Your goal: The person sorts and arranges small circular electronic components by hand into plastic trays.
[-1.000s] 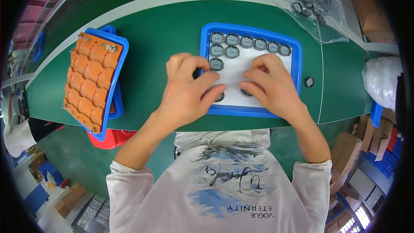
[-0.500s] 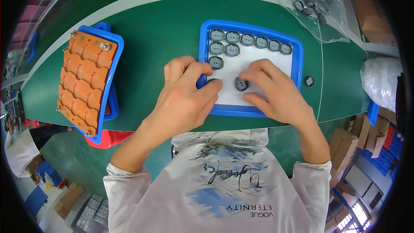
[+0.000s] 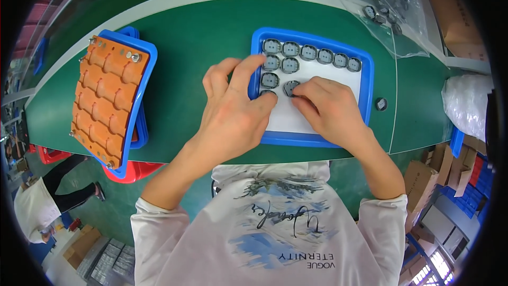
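A blue tray [image 3: 314,140] with a white bottom holds several round grey plastic parts [image 3: 308,52], set in a row along its far side and a column down its left. My right hand [image 3: 332,107] pinches one dark grey round part [image 3: 290,88] between thumb and fingers, low over the white bottom. At the tray's left side is my left hand [image 3: 230,103], its index finger and thumb spread. The index tip lies by the second part of the left column; the thumb covers most of another part [image 3: 268,94] lower in that column.
Left on the green table [image 3: 201,37], an orange mould plate [image 3: 106,100] with round hollows lies on stacked blue trays. A single part [image 3: 381,104] sits right of the tray. A clear bag [image 3: 389,16] of such parts lies at the far right. Another person [image 3: 34,209] stands at far left.
My right fingers have closed round the grey part and carried it slightly up and left, beside the column. My left index finger has lifted away from the thumb, toward the column's upper parts.
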The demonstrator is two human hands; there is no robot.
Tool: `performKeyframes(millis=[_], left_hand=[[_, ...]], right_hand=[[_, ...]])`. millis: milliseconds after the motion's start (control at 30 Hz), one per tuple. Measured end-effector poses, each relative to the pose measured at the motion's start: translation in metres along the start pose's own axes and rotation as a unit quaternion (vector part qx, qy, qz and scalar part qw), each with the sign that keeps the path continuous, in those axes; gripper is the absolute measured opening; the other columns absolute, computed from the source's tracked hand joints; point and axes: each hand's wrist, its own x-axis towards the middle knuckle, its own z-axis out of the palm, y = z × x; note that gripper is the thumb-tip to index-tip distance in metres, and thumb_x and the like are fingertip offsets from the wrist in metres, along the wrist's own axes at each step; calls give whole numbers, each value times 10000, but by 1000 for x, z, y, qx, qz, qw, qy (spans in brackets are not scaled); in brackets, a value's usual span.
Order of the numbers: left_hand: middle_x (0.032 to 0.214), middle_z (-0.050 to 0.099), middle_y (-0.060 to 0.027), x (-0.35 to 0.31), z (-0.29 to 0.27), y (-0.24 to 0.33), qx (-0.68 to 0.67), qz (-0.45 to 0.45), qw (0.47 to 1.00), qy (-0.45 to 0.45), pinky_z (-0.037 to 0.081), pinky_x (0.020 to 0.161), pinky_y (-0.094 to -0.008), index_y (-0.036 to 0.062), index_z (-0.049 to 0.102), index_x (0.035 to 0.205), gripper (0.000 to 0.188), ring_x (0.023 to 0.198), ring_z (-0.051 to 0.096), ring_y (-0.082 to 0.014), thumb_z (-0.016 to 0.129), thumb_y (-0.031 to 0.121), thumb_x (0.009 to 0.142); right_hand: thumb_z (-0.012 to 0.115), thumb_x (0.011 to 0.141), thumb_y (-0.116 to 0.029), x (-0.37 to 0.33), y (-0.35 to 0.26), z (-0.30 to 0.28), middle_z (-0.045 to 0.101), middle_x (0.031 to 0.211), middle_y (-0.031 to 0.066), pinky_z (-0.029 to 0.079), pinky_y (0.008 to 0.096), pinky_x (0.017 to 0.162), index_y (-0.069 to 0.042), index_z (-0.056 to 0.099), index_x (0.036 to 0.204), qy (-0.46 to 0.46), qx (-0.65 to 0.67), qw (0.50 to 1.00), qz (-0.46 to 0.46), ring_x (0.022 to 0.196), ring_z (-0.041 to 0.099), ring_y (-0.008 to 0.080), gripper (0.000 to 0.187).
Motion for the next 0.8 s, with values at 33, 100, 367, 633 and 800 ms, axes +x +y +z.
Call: performKeyframes(millis=[33,100,367,633,800], left_hand=[[1423,494,-157,1,-1,-1,2,-3,1000,1,340,1024,-487,102,763,912,242,1228,421,-396,778,34,680],[1476,459,-169,3,0,-3,3,-6,1000,2,330,1041,-493,102,762,912,242,1264,406,-410,778,35,680],[1509,440,-180,2,7,-7,-54,-16,998,4,316,1097,-503,105,758,911,240,1363,359,-431,781,35,683],[1481,459,-186,-3,11,-15,-96,-22,995,31,342,1081,-512,90,745,900,226,1335,377,-446,765,26,685],[1500,445,-193,1,10,-15,-96,-18,995,23,347,1079,-503,86,731,873,210,1341,381,-435,769,22,676]], right_hand=[[746,828,-67,1,0,1,653,798,99,499,387,601,-42,665,899,3,-6,1000,2,685,644,291,110],[745,831,-70,4,-2,4,651,786,95,498,384,597,-44,665,890,9,-11,1000,2,679,643,291,103],[747,834,-75,10,3,6,653,780,93,499,383,592,-46,660,877,11,-9,1000,1,679,649,288,101],[730,834,-10,-28,12,-56,680,861,62,495,267,666,-13,679,1006,137,40,977,160,720,624,141,179],[682,824,33,-99,56,-97,638,1245,126,463,335,956,-22,672,1027,86,-10,978,191,1104,602,223,211]])
